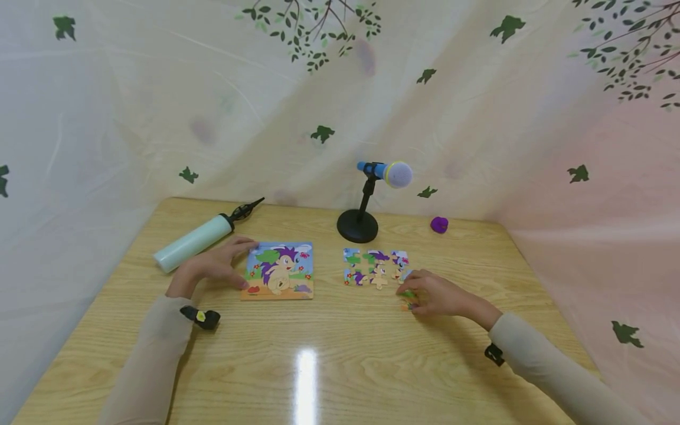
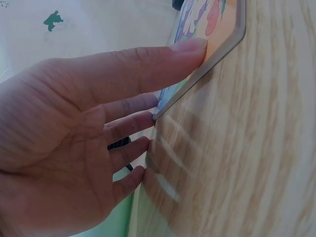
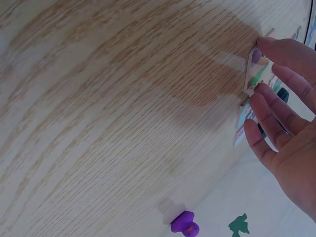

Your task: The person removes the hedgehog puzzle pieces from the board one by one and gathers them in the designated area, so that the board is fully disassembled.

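Note:
On the left lies a puzzle board (image 1: 278, 268) with a purple-haired hedgehog picture. My left hand (image 1: 216, 264) rests along its left side, thumb on the near corner and fingers extended at the edge; the left wrist view shows the thumb (image 2: 190, 52) lying on the board's surface. To the right, several loose jigsaw pieces (image 1: 378, 276) lie grouped on the table. At the group's near right corner my right hand (image 1: 438, 294) pinches a puzzle piece (image 3: 256, 66) between thumb and fingers, partly covering it. Another piece with blue and pink (image 3: 245, 118) shows beyond the fingers.
A blue toy microphone (image 1: 390, 173) on a black stand (image 1: 358, 226) rises behind the pieces. A pale green hand pump (image 1: 195, 242) lies behind the left hand, and a small purple toy (image 1: 439, 224) sits at back right. A leaf-printed curtain borders the wooden table (image 1: 255, 360).

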Motion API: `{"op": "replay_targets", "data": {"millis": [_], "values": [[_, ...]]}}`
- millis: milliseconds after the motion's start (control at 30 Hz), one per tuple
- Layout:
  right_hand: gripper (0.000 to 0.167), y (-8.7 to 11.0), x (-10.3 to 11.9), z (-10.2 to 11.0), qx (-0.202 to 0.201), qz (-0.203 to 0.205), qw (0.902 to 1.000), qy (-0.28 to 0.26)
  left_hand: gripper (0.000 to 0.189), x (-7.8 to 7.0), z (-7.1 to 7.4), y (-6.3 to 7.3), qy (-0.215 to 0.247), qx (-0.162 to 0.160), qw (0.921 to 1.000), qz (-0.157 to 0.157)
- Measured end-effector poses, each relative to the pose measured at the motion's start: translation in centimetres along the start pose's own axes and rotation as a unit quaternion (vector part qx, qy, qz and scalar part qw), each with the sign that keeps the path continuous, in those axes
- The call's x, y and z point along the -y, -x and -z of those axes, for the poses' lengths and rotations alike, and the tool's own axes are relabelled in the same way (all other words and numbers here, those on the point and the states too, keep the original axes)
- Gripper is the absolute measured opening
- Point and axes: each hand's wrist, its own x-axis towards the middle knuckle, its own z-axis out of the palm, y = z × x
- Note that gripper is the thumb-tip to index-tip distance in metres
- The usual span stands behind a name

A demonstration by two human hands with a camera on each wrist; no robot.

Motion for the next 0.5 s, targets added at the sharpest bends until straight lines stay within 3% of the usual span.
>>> {"op": "replay_targets", "data": {"millis": [500], "values": [[0.036, 0.15, -0.04, 0.06, -0.006, 0.012, 0.9999, 0.004, 0.105, -0.03, 0.02, 0.13, 0.004, -0.003, 1.0, -0.008]]}}
